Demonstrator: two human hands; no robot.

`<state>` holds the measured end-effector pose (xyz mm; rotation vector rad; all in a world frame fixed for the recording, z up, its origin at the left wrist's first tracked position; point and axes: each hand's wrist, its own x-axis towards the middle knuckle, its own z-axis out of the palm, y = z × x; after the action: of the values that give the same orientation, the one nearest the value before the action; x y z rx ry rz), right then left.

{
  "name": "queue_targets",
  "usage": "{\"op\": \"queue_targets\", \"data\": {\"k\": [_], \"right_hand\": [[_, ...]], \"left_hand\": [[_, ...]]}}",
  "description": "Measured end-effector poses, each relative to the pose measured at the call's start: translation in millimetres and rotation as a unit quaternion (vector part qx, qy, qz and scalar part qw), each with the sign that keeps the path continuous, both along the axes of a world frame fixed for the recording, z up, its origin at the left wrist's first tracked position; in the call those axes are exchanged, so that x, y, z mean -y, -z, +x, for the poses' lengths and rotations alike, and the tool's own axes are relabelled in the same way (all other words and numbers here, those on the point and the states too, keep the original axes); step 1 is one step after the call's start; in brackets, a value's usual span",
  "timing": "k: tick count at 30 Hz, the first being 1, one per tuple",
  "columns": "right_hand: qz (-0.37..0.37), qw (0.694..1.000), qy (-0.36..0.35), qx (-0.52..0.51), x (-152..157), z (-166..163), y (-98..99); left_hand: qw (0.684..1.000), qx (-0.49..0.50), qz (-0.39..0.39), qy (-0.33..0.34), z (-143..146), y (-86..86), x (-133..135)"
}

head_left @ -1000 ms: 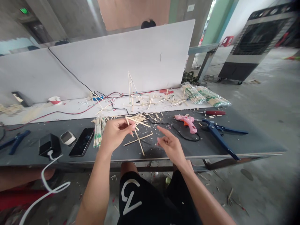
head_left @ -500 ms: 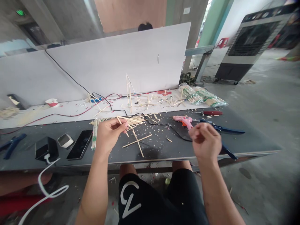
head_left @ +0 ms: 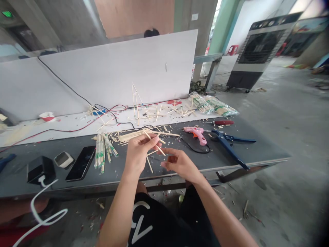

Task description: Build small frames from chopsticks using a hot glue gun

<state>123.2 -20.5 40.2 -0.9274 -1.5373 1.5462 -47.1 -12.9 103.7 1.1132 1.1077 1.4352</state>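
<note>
My left hand (head_left: 138, 151) pinches a small frame of thin wooden sticks (head_left: 161, 150), with one stick slanting down to the right. My right hand (head_left: 181, 164) is just right of that stick, its thumb and forefinger apart. The forefinger's tip is close to the frame; whether it touches is unclear. Below the hands, another stick (head_left: 149, 164) slants over the dark table. Behind my left hand lies a pile of loose sticks (head_left: 125, 138). To the right rests a pink glue gun (head_left: 196, 133), its cord curling on the table.
Blue-handled pliers (head_left: 230, 147) and a red-handled screwdriver (head_left: 223, 122) lie right. A phone (head_left: 81, 163), a black charger block (head_left: 41, 169) and wrapped stick bundles (head_left: 100, 151) are left. Stick structures (head_left: 135, 103) stand before a white board (head_left: 123, 68); bagged sticks (head_left: 218, 105) lie far right.
My right hand has come left from beside the glue gun to the held sticks, and its fingers have parted. My left hand has shifted right and lower with the frame.
</note>
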Motion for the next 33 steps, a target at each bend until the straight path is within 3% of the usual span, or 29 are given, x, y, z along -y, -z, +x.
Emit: {"op": "queue_targets", "data": {"k": [5, 11, 14, 17, 20, 23, 26, 33], "right_hand": [[-0.049, 0.994, -0.029, -0.098, 3, 2, 7.6], [-0.056, 0.983, 0.075, -0.159, 9, -15, 22.8], [-0.072, 0.975, 0.117, -0.176, 8, -7, 30.6], [-0.071, 0.952, 0.238, -0.177, 3, 14, 35.5], [0.004, 0.925, 0.373, -0.067, -3, 33, 35.1], [0.048, 0.946, 0.321, 0.02, -6, 36, 29.1], [0.059, 0.965, 0.257, 0.012, -6, 26, 22.5], [0.101, 0.942, 0.307, 0.094, -11, 31, 33.1]], "left_hand": [[0.998, 0.063, -0.027, 0.001, 20, 10.0, -2], [0.989, 0.12, -0.083, 0.034, 43, 21.8, -1], [0.989, 0.124, -0.076, 0.038, 46, 25.5, -2], [0.992, 0.107, -0.061, 0.003, 44, 32.2, -5], [0.995, 0.072, -0.059, -0.042, 44, 43.2, -9], [0.995, 0.052, -0.069, -0.047, 48, 54.2, -10], [0.995, 0.057, -0.074, -0.038, 54, 61.2, -9], [0.987, 0.091, -0.129, -0.018, 55, 76.1, -6]]}}
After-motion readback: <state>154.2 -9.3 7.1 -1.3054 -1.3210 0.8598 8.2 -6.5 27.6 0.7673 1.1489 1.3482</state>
